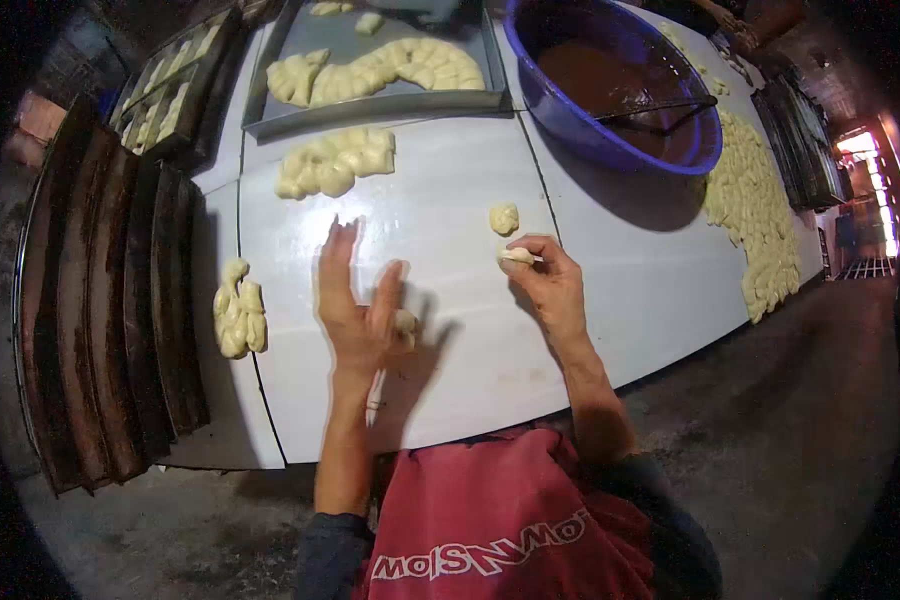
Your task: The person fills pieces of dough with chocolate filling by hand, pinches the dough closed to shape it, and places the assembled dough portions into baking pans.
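My left hand (358,310) is raised over the white table with its fingers apart and nothing held. A dough piece (405,330) lies beside its wrist, partly hidden. My right hand (553,285) pinches a small piece of dough (517,257) between thumb and fingers. Just beyond it sits a round dough lump (504,218). Farther up the table is a cluster of dough pieces (336,162), and another dough cluster (240,315) lies to the left of my left hand.
A metal tray (390,107) with dough stands at the back. A purple basin (610,150) holds brown content and a dark rod. Many dough pieces (755,210) cover the right side. Dark trays (110,300) stand at left. Another person's hand (722,18) shows at the top right.
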Demonstrator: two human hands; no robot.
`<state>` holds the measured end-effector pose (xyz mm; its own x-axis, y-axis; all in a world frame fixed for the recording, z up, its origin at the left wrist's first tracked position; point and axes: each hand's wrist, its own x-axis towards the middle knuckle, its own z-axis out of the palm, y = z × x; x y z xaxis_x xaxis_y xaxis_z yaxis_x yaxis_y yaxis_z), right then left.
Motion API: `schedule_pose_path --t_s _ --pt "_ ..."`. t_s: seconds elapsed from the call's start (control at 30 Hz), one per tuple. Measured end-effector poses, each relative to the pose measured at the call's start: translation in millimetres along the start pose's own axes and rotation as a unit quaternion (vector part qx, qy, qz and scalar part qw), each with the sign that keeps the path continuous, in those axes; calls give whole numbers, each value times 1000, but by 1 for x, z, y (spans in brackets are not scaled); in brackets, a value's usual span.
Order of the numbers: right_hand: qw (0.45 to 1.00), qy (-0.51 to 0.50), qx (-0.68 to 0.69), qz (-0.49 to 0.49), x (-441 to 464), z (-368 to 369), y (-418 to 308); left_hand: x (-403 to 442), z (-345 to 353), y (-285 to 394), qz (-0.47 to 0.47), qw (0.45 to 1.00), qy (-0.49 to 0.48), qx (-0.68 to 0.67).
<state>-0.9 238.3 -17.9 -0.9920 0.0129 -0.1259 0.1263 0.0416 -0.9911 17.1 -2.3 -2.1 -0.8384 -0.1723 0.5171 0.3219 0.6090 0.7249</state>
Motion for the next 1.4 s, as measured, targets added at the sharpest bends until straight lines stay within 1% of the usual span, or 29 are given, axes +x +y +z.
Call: schedule_pose_path --t_s 0.03,0.07,0.1,0.13,0.17,0.2,0.23,0.27,0.33,0.4,0.43,0.47,0.5,0.53,0.57,0.6,0.67,0.7,0.73,0.83,0.93,0.97,1.07,1.1,1.17,1.2,1.23,1.33,1.4 --pt "1000 12 2 17 -1 3 -7 3 19 17 18 997 3 -73" --pt "998 5 56 2 -1 7 -12 8 34 34 44 994 -7 -96" --pt "994 1 110 -13 0 11 -17 10 51 43 46 989 -24 -142" --pt "986 -3 163 -31 -1 12 -25 12 76 52 47 967 3 -249" --pt "969 -37 243 -5 -4 10 -43 14 90 60 43 958 -9 -282" --pt "956 -54 289 7 -5 6 -55 11 113 71 -3 921 2 -389" --pt "940 -69 334 21 -5 3 -66 7 130 75 -4 917 33 -397" --pt "929 -57 367 -2 -5 1 -72 2 144 78 -6 912 63 -405" --pt "920 -94 380 23 7 -21 -76 -1 167 83 -38 900 43 -431" --pt "918 -132 372 40 23 -46 -82 -2 185 93 -112 830 -7 -547" --pt "920 -148 360 42 34 -61 -87 3 185 96 -128 844 -65 -517" --pt "922 -163 348 45 46 -74 -92 4 185 86 -121 870 -148 -455" --pt "978 -51 195 -58 63 -83 -98 6 184 76 -100 887 -231 -387" --pt "969 -45 229 -76 86 -98 -101 7 176 87 -154 872 -229 -405" --pt "984 -41 160 -71 108 -116 -116 12 168 91 -205 861 -255 -390" --pt "993 -47 54 -96 139 -136 -118 17 159 92 -257 846 -279 -374" --pt "992 -87 -87 -21 188 -163 -117 27 145 92 -311 849 -285 -318" --pt "970 -119 -210 -38 217 -177 -99 35 132 109 -324 864 -267 -277" --pt "931 -149 -329 -55 237 -186 -84 39 126 105 -323 872 -255 -264" --pt "815 -232 -529 -42 255 -186 -77 27 121 74 -322 880 -238 -256" --pt "731 -347 -587 -19 260 -181 -60 25 114 73 -347 870 -241 -253" --pt "732 -342 -589 -9 260 -181 -61 24 112 72 -351 869 -246 -249" --pt "816 -321 -480 30 264 -188 -57 19 112 69 -339 871 -249 -253" --pt "817 -329 -473 6 263 -187 -61 19 112 69 -335 870 -252 -259" --pt "915 -274 -292 46 253 -187 -72 17 115 66 -322 870 -255 -272" --pt "948 -242 -197 66 245 -186 -80 19 117 66 -322 867 -259 -279" --pt "969 -228 -58 75 235 -181 -86 21 120 67 -321 864 -263 -286" --pt "987 -133 81 36 193 -158 -110 30 133 70 -315 841 -274 -344" --pt "984 -107 139 30 168 -141 -112 36 146 76 -300 825 -274 -392"
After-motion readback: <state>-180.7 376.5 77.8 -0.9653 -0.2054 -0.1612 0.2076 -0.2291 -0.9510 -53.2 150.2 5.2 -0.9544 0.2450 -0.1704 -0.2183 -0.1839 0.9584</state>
